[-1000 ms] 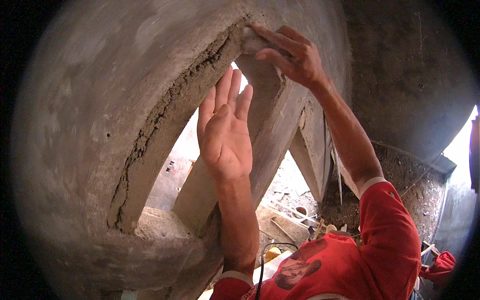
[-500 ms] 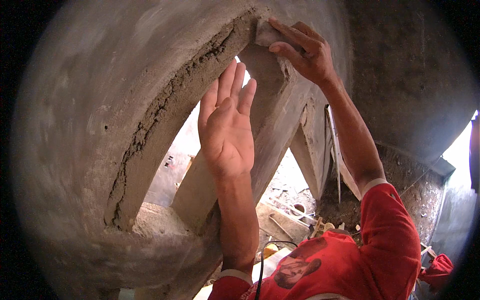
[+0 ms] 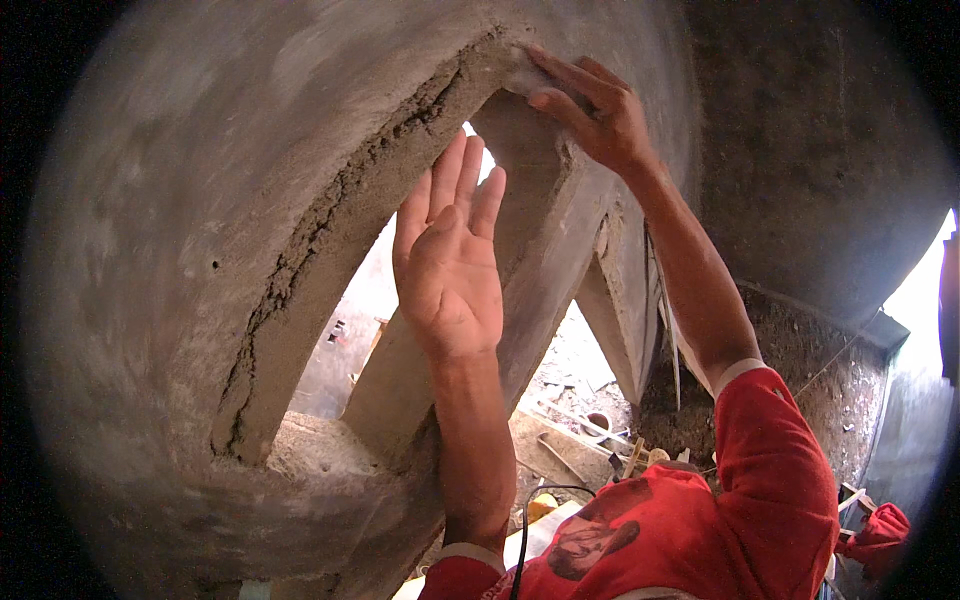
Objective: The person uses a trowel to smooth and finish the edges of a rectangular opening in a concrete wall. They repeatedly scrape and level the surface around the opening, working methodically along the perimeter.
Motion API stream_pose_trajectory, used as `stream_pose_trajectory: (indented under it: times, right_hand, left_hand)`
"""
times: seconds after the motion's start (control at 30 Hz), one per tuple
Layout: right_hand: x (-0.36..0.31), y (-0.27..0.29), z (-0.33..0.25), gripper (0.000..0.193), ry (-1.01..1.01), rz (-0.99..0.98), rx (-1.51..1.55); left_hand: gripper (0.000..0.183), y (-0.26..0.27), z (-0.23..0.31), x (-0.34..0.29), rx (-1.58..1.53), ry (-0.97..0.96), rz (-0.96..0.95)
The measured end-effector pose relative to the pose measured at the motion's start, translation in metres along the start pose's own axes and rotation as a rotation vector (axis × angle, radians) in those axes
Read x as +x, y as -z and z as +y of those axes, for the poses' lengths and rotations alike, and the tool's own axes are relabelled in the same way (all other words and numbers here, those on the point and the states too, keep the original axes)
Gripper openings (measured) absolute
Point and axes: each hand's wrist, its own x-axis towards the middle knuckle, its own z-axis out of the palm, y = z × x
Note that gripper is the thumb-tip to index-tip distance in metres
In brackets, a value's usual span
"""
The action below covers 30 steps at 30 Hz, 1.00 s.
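Note:
A curved grey cement wall (image 3: pixel 160 200) holds a pointed opening, its left edge banded with rough, cracked mortar (image 3: pixel 345 190). My left hand (image 3: pixel 452 270) is raised in front of the opening, palm showing and fingers stretched upward, holding nothing. Its fingertips are close to the underside of the mortar band; whether they touch it I cannot tell. At the peak of the opening, my right hand (image 3: pixel 597 115) presses a small pale grey flat piece (image 3: pixel 530 74) against the mortar. The fingers cover most of that piece, and its material is unclear.
A sloping cement strut (image 3: pixel 540 250) stands right of the opening, with another triangular gap (image 3: pixel 572 345) beyond it. Below lie wooden strips (image 3: pixel 565 458), a round container (image 3: pixel 598 425) and a yellow object (image 3: pixel 542 503). A dark cable (image 3: pixel 530 500) hangs by my red shirt. Red cloth (image 3: pixel 880 530) lies lower right.
My right hand has shifted slightly left with the pale piece, along the peak of the opening. My left hand stays open and has moved only slightly left and down.

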Motion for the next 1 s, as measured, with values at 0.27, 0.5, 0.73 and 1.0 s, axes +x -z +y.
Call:
stream_pose_trajectory:
  times: [0.27,0.5,0.73,1.0]
  right_hand:
    - [-0.003,0.006,0.001,0.053,0.012,0.011,-0.045]
    - [0.006,0.007,-0.009,0.054,0.135,-0.018,-0.098]
    - [0.008,-0.005,-0.028,0.057,0.194,-0.029,-0.072]
    - [0.014,-0.002,-0.056,0.059,0.329,-0.044,-0.025]
  left_hand:
    - [0.058,0.0,0.002,-0.001,-0.032,0.004,-0.015]
    - [0.058,0.005,0.0,0.0,-0.005,-0.007,-0.014]
    - [0.055,0.008,0.0,-0.001,0.011,0.002,0.005]
    - [0.049,0.007,0.01,0.0,-0.031,0.003,0.058]
